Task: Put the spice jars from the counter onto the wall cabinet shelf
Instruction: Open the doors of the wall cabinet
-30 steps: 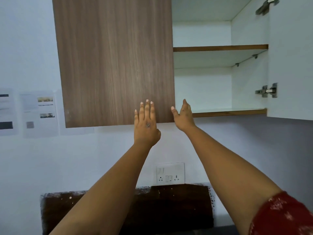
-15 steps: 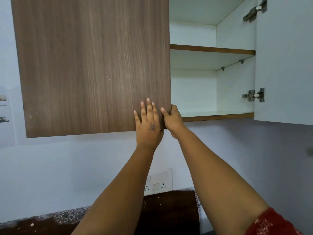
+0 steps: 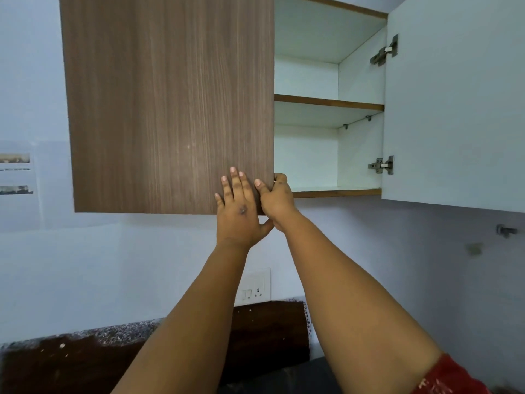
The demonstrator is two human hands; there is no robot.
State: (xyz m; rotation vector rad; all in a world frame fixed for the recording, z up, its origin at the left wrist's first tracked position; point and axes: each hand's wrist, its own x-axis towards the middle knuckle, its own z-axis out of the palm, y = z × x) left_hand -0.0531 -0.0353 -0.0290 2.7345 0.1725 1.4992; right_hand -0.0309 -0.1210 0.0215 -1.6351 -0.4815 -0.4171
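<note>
Wall cabinet (image 3: pixel 306 89): two doors. The right door (image 3: pixel 454 103) hangs wide open, showing two bare white shelves; the left door (image 3: pixel 167 103), brown woodgrain, is shut or nearly so.
Change: a second ago both hands hovered just below the left door; now they are on its lower right corner, so the person seems about to open it before any loading.
Table (image 3: pixel 85 356): a dark speckled surface at the bottom edge.
Spice jars: none in sight, zero on the shelves; presumably on the table, out of frame.
Arms: two, both raised.
Left hand (image 3: pixel 237 211): flat on the door face, fingers spread, grip open and holding nothing.
Right hand (image 3: pixel 277 199): grip curled round the door's free edge, fingers tucked behind it.
Hinges (image 3: pixel 382 165): two, on the right door.
</note>
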